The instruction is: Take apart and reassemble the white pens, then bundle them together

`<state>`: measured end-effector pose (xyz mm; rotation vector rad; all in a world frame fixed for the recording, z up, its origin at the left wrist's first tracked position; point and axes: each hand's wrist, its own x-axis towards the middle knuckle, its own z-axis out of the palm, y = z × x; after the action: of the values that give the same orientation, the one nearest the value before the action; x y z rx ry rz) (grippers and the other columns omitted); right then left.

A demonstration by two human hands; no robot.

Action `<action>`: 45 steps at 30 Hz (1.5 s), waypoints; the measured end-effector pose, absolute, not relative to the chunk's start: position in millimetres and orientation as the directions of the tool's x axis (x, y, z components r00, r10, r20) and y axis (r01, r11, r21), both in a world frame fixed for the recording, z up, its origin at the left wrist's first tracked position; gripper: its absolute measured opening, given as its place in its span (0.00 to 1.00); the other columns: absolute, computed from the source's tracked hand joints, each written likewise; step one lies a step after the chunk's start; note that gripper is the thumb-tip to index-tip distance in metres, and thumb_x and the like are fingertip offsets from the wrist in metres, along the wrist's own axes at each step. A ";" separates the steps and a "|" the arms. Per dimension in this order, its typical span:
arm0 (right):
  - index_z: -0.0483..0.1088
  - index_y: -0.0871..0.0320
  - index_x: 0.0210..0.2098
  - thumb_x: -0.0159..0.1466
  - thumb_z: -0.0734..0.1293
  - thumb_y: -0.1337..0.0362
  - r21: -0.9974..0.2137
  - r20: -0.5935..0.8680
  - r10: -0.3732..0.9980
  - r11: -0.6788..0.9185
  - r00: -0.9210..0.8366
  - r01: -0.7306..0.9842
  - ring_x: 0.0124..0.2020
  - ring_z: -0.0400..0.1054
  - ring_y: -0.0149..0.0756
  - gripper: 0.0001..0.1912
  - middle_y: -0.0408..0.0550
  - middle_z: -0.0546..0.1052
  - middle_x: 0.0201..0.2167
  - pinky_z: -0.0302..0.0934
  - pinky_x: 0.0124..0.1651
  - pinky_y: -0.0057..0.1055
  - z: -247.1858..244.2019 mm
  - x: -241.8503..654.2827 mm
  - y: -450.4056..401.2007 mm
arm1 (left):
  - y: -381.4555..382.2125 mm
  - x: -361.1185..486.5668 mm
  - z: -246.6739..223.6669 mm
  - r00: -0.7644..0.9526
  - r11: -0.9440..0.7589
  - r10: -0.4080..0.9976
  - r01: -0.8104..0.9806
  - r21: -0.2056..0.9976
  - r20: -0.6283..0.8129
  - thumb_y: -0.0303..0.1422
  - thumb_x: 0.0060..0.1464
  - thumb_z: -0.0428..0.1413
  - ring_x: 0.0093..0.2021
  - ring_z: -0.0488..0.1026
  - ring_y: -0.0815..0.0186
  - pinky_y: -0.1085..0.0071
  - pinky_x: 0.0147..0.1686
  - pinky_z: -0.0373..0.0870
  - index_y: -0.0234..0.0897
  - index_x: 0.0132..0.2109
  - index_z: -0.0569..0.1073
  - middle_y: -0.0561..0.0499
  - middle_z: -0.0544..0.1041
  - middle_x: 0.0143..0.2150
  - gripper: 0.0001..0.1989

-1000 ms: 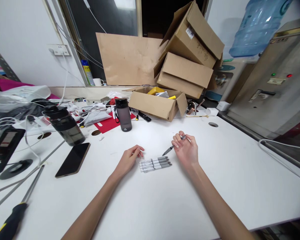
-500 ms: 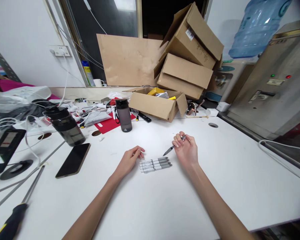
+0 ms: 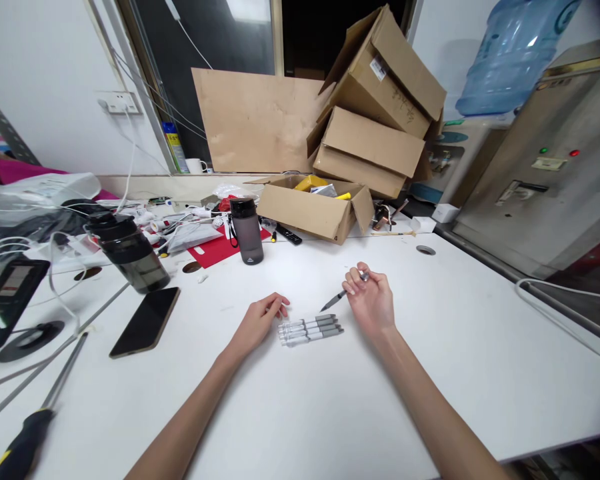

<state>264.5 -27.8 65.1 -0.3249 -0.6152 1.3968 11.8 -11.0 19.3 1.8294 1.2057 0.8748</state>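
Note:
My right hand (image 3: 373, 303) is raised palm-up over the white table, its fingers closed round a grey pen (image 3: 334, 300). The pen slants down to the left, with its dark tip above the table. Below it, several grey and white pens (image 3: 311, 331) lie side by side in a row, their grey ends to the right. To the left of that row rests my left hand (image 3: 260, 319), fingers loosely bent and slightly apart, holding nothing. Its fingertips are close to the clear ends of the pens; whether they touch is hard to tell.
A phone (image 3: 145, 322), a large screwdriver (image 3: 33, 427) and a black bottle (image 3: 130, 250) are on the left. Further back stand a grey bottle (image 3: 247, 233) and an open cardboard box (image 3: 303, 210). A metal water dispenser (image 3: 555, 160) is on the right.
The tip of the held pen has swung slightly left. Both hands stay in nearly the same place, and the row of pens has not moved.

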 end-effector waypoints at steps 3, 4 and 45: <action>0.65 0.55 0.31 0.65 0.60 0.65 -0.554 0.206 0.977 0.166 0.059 -0.816 0.22 0.49 0.30 0.06 0.38 0.49 0.24 0.57 0.26 0.25 64.9 264.5 -27.0 | -11.7 11.7 20.1 0.317 -0.266 0.938 0.411 0.872 0.137 0.46 0.67 0.45 0.39 0.73 0.59 0.66 0.45 0.66 0.39 0.43 0.77 0.49 0.80 0.35 0.20; 0.65 0.55 0.31 0.65 0.60 0.65 -0.560 0.203 0.977 0.166 0.060 -0.812 0.22 0.49 0.31 0.06 0.38 0.49 0.23 0.57 0.26 0.25 65.2 264.5 -27.0 | -11.8 11.7 20.2 0.317 -0.266 0.938 0.409 0.873 0.138 0.46 0.66 0.45 0.39 0.73 0.59 0.66 0.45 0.66 0.39 0.43 0.77 0.49 0.80 0.35 0.20; 0.73 0.52 0.47 0.67 0.66 0.51 -0.951 0.185 0.924 0.254 -0.335 0.176 0.34 0.73 0.38 0.15 0.45 0.78 0.35 0.64 0.37 0.32 41.4 242.9 -40.2 | -23.4 30.5 34.3 0.411 -0.348 0.875 0.170 0.922 0.254 0.41 0.63 0.55 0.41 0.73 0.63 0.70 0.40 0.68 0.42 0.52 0.73 0.49 0.77 0.46 0.13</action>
<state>242.9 -40.2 41.4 -1.0219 -1.7062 1.1491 30.5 -23.4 34.3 1.7789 0.9067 0.9976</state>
